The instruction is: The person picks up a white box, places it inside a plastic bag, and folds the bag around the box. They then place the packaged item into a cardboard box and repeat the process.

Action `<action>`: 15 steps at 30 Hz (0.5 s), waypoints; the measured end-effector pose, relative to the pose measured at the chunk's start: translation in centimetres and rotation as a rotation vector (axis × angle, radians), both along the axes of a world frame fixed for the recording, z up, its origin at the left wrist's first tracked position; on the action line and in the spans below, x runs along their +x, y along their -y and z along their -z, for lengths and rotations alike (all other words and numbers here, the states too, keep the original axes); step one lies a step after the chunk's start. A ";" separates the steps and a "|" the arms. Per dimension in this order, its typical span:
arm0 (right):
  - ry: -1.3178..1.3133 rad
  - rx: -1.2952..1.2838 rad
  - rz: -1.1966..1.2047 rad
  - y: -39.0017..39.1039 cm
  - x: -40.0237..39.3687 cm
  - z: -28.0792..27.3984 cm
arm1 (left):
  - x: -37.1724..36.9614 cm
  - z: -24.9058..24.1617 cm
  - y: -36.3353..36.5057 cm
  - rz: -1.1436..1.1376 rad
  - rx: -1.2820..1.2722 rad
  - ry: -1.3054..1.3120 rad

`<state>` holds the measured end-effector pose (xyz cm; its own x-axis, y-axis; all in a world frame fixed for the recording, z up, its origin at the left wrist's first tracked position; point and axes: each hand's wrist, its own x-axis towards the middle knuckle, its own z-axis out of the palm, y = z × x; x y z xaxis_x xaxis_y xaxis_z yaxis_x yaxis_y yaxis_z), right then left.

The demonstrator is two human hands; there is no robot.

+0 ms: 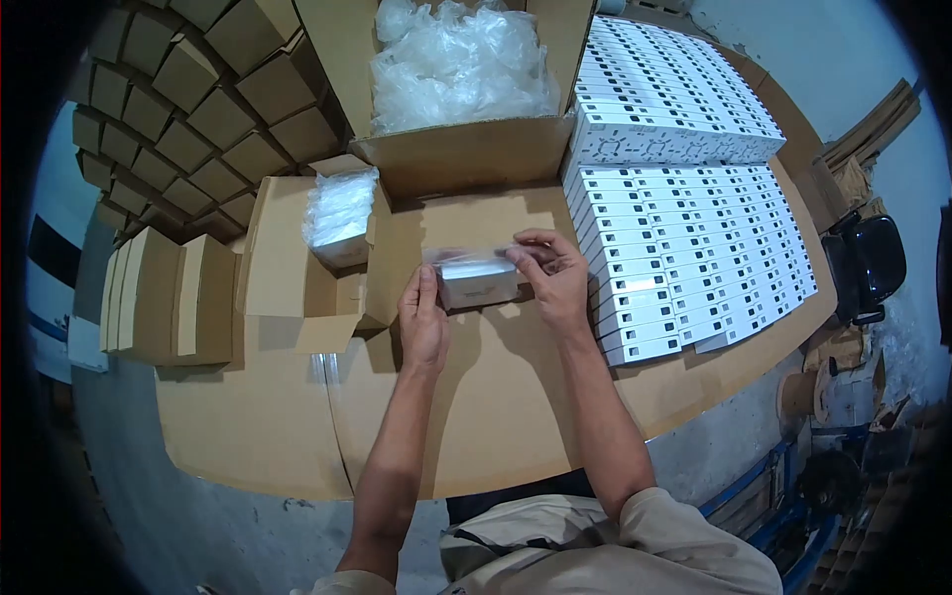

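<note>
A small white box (479, 288) with clear plastic film along its top is held above the cardboard-covered table. My left hand (424, 322) grips its left end, thumb raised along the side. At the right end, my right hand (555, 278) pinches the clear film between thumb and fingers. To the left, an open cardboard carton (278, 248) holds several plastic-wrapped white boxes (342, 213). Close to my right hand stand long rows of white boxes (684, 258).
A large carton (466, 159) full of clear plastic bags (461, 64) stands behind my hands. Closed brown cartons (149, 297) sit at the left, with many more stacked (198, 109) behind. A black chair (873, 258) is beyond the table's right edge.
</note>
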<state>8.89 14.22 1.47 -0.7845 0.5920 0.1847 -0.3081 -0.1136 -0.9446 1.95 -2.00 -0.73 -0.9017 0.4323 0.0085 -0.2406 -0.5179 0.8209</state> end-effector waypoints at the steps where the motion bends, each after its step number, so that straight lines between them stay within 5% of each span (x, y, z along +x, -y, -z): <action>1: 0.000 -0.040 -0.030 0.0 0.0 -0.2 | -0.1 0.3 -0.1 -0.011 0.008 0.011; 6: -0.135 -0.097 -0.168 0.4 0.1 -1.1 | -1.1 0.4 -0.2 -0.006 0.044 -0.006; 9: 0.076 0.092 -0.232 -0.3 0.4 -0.6 | -1.6 0.6 -0.1 -0.004 0.058 -0.003; 15: 0.097 0.120 -0.231 -0.7 0.1 0.8 | -1.5 -0.1 0.1 0.009 -0.037 -0.055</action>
